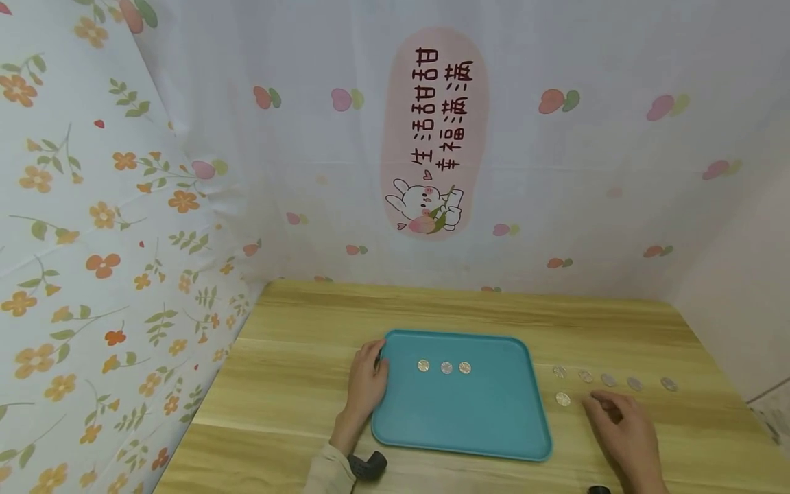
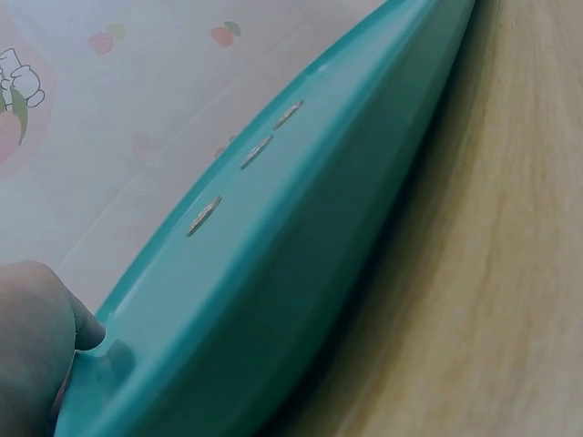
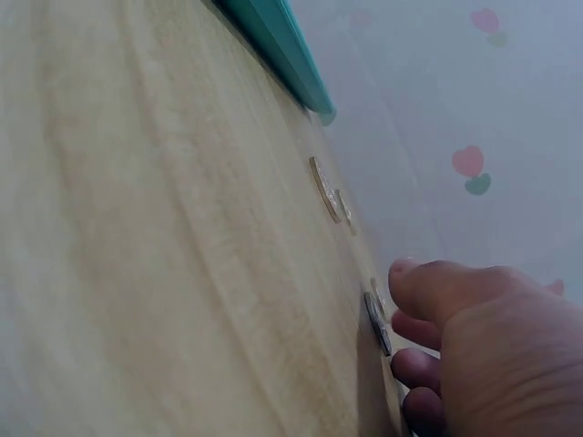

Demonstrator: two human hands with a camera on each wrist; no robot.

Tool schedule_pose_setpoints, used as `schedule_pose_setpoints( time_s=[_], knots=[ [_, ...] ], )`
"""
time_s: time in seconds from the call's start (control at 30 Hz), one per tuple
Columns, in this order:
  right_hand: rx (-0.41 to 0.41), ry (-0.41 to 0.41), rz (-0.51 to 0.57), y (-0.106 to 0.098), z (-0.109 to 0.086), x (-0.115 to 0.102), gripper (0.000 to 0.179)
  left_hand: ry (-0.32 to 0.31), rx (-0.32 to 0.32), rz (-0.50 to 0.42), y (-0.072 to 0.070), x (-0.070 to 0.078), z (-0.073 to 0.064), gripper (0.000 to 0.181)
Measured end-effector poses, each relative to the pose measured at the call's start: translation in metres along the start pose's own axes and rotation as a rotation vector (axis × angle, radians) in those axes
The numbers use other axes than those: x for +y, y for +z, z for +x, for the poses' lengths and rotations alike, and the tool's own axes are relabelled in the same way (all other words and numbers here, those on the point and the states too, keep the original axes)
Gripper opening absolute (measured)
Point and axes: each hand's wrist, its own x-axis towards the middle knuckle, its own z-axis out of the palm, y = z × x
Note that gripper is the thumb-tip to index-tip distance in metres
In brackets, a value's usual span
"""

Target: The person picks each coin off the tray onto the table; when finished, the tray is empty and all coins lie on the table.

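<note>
My left hand (image 1: 365,381) grips the left rim of a blue-green tray (image 1: 463,439); in the left wrist view its thumb (image 2: 86,328) reaches over the raised edge. Inside the tray lie a gold-coloured coin (image 1: 423,366), a silvery coin (image 1: 446,368) and another gold-coloured coin (image 1: 465,368), spaced in a row. Right of the tray, my right hand (image 1: 623,425) is low over the table with fingers loosely bent. The right wrist view has a silver coin (image 3: 377,323) lying flat right by its fingertips, with a gap between thumb and fingers. From the head, that coin is hidden.
On the wooden table (image 1: 278,412), a gold-coloured coin (image 1: 563,398) lies between tray and right hand. Several more coins, among them a silver coin (image 1: 634,383), form a row behind that hand. A patterned curtain (image 1: 321,137) hangs at the back edge.
</note>
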Motion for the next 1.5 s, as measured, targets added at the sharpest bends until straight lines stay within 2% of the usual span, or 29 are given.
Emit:
schedule_pose_setpoints(
  time_s=[0.2, 0.43, 0.7, 0.97, 1.17, 1.4, 1.5],
  knots=[
    [-0.018, 0.108, 0.067, -0.001, 0.002, 0.0, 0.037, 0.003, -0.001, 0.002, 0.001, -0.001, -0.001, 0.038],
    [-0.027, 0.339, 0.114, -0.003, 0.003, -0.008, 0.046, 0.008, 0.0, 0.01, 0.0, 0.0, 0.001, 0.038],
    [0.049, 0.407, 0.202, -0.002, 0.001, -0.01, 0.041, 0.013, -0.003, 0.018, 0.0, 0.0, 0.0, 0.037],
    [0.147, 0.369, 0.25, 0.0, 0.003, -0.011, 0.036, 0.035, 0.02, 0.019, 0.001, -0.002, 0.001, 0.037],
    [0.186, 0.325, 0.313, 0.003, 0.002, -0.019, 0.029, 0.051, 0.032, 0.009, 0.002, -0.002, 0.004, 0.037],
    [0.111, 0.218, 0.302, 0.005, -0.002, -0.045, 0.028, 0.038, 0.016, 0.009, 0.004, -0.003, 0.001, 0.036],
    [0.045, 0.096, 0.284, 0.01, 0.001, -0.062, 0.024, 0.024, 0.021, 0.005, 0.001, -0.003, 0.001, 0.036]
  ],
)
